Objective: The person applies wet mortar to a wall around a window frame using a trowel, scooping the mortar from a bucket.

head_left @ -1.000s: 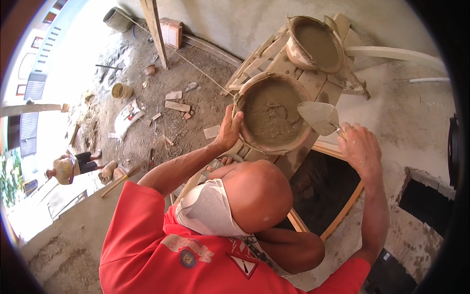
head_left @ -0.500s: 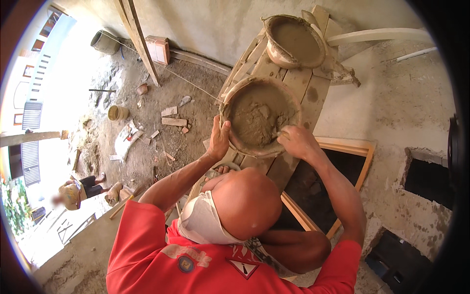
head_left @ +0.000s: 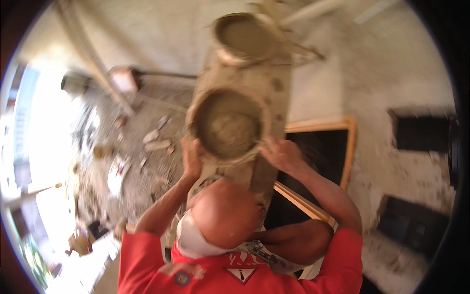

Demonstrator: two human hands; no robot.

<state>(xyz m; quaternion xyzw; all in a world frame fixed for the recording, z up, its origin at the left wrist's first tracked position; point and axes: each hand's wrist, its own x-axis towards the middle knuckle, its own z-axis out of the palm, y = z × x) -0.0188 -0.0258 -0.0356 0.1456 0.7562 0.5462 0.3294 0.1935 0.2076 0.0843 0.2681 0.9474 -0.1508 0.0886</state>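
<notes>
A round basin of wet grey mortar rests on wooden planks in front of me. My left hand grips the basin's near left side, the thumb up by the rim and the fingers along the outer wall. At the near right rim my right hand is closed. A thin end seems to stick out of it toward the mortar, but blur hides what it is. My bent left knee is close below the basin.
A second basin of grey mix stands farther along the planks. Right of them is a wooden frame around a dark opening. Rubble and a white sack lie on the ground far below left, where another person is.
The view has shifted and blurred, and both basins appear farther left. My right hand has drawn back from the mortar to the rim. My left hand stays at the basin's side.
</notes>
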